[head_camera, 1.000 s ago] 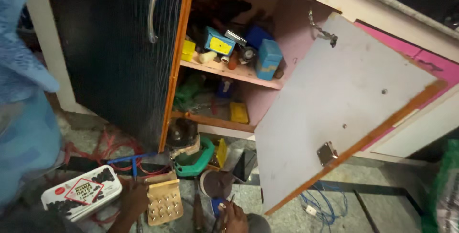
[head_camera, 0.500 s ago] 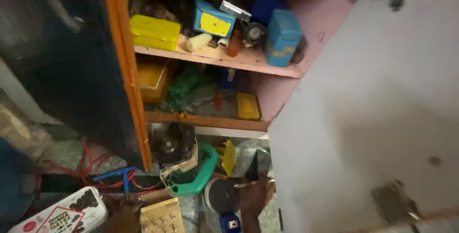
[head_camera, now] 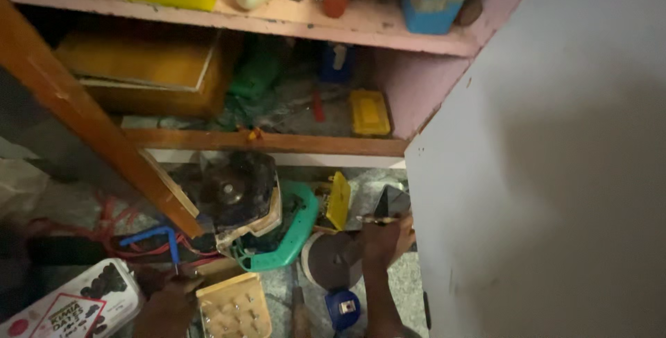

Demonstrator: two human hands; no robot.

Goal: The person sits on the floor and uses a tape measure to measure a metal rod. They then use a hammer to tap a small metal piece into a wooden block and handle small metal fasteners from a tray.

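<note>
Down low, right hand (head_camera: 386,239) fingers pinching a dim dark piece (head_camera: 390,203); left hand (head_camera: 168,301) grip unclear.

left hand (head_camera: 166,303) low, fingers curled | right hand (head_camera: 385,237) raised forward, grip closed

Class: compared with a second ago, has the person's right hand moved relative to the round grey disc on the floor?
Yes. The right hand has risen from below the round grey disc to its upper right edge.
</note>
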